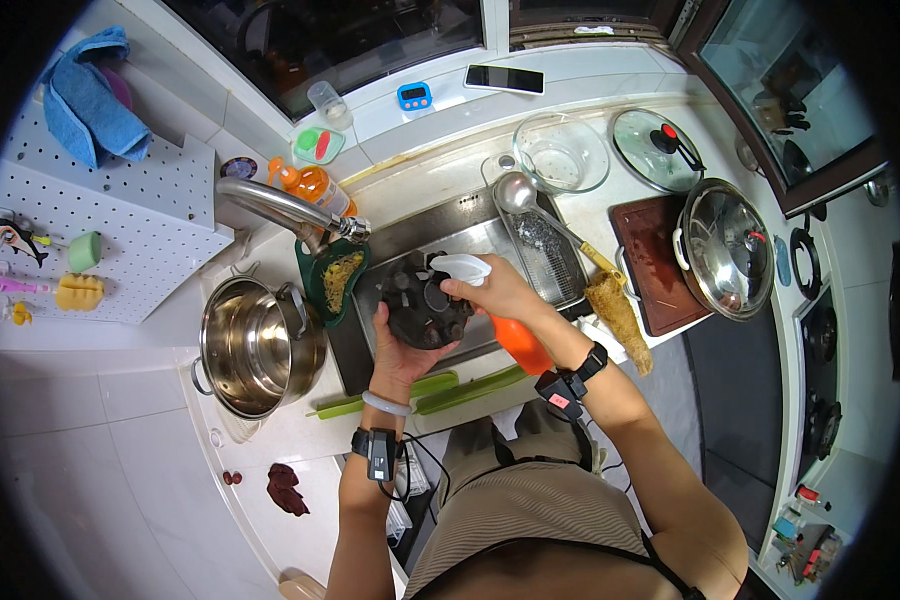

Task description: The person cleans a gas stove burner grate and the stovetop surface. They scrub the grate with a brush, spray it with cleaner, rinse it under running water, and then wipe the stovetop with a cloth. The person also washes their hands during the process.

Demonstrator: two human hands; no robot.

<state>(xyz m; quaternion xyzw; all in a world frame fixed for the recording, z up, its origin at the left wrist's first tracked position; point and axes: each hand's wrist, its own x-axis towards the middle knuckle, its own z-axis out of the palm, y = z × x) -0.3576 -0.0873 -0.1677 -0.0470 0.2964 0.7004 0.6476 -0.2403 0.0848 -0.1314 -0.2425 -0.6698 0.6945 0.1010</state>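
My left hand (403,356) holds a round black part with several stubby prongs (412,319) from below, above the stainless steel sink (461,232). It looks like a stove burner's pan support, though its exact kind is unclear. In my right hand (506,289) is a spray bottle with an orange body (521,346) and a white trigger head (461,266). The nozzle points left, over the black part and close to it. My right fingers wrap the bottle's neck and hide part of it. Whether the trigger is pressed cannot be made out.
A steel faucet (292,206) arches at the sink's left, beside a green strainer (315,300) with food scraps and a steel pot (244,349). Long green vegetables (472,391) line the front edge. Rightward lie a ladle (516,193), a dried loofah (616,322) and a cutting board (649,255).
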